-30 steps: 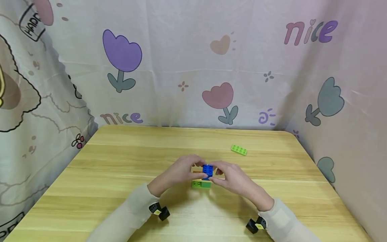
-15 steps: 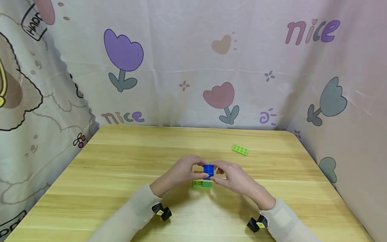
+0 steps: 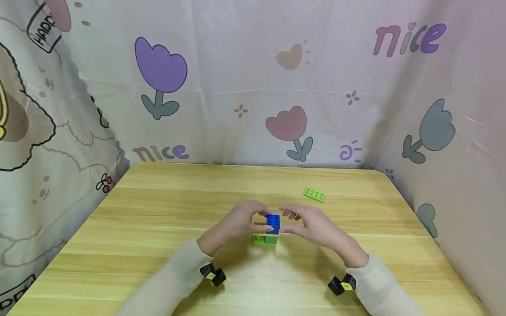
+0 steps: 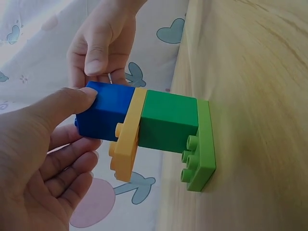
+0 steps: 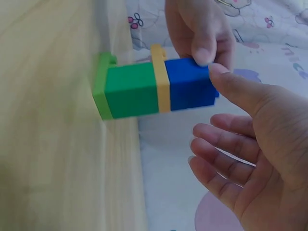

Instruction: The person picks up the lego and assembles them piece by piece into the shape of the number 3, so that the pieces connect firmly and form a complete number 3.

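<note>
A small stack of building bricks stands on the table: a light green plate (image 4: 206, 144) at the bottom, a green brick (image 4: 168, 120) on it, then an orange plate (image 4: 127, 149), and a blue brick (image 3: 273, 223) on top. Both plates stick out to the left of the bricks. My left hand (image 3: 240, 220) pinches the blue brick, its thumb on the near side and fingers behind. My right hand (image 3: 312, 224) is just right of the blue brick, thumb and fingers apart, holding nothing.
Another light green plate (image 3: 314, 194) lies farther back on the wooden table (image 3: 178, 206), right of the stack. A patterned cloth (image 3: 229, 66) hangs behind the table and along its sides. A small black camera sits on each wrist.
My right hand has let go of the blue brick and drawn back a little to the right, its fingers spreading. My left hand and the stack stay in place.
</note>
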`<action>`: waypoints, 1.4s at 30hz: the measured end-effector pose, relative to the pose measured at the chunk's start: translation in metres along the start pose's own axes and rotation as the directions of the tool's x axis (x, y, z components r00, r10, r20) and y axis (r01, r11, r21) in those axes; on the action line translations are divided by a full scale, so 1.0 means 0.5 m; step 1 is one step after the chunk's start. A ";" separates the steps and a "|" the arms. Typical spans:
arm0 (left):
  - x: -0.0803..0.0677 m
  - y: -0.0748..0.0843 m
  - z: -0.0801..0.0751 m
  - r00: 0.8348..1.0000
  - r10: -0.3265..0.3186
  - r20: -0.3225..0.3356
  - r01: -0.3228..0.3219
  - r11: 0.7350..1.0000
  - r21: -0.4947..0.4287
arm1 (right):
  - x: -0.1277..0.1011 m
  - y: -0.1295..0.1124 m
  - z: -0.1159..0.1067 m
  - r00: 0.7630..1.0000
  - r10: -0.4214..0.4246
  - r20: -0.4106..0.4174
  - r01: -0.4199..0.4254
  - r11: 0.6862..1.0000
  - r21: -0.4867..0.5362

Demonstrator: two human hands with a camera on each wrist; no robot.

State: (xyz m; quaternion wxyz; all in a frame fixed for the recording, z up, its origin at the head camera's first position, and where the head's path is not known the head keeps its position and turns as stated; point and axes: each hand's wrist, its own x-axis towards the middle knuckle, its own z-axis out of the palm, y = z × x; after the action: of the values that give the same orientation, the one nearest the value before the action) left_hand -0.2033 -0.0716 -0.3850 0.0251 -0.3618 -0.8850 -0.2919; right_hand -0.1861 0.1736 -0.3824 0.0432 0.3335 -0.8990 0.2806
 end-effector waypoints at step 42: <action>-0.003 0.009 -0.003 0.998 0.059 -0.008 -0.057 0.986 0.154 | 0.019 0.209 -0.039 0.960 0.248 -0.130 -0.270 0.942 -0.197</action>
State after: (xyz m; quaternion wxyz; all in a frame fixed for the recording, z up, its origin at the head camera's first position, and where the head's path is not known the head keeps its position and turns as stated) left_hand -0.1996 -0.0708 -0.3819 0.0670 -0.3825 -0.8938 -0.2242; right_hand -0.2610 0.2435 -0.4134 0.0874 0.1907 -0.9564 0.2030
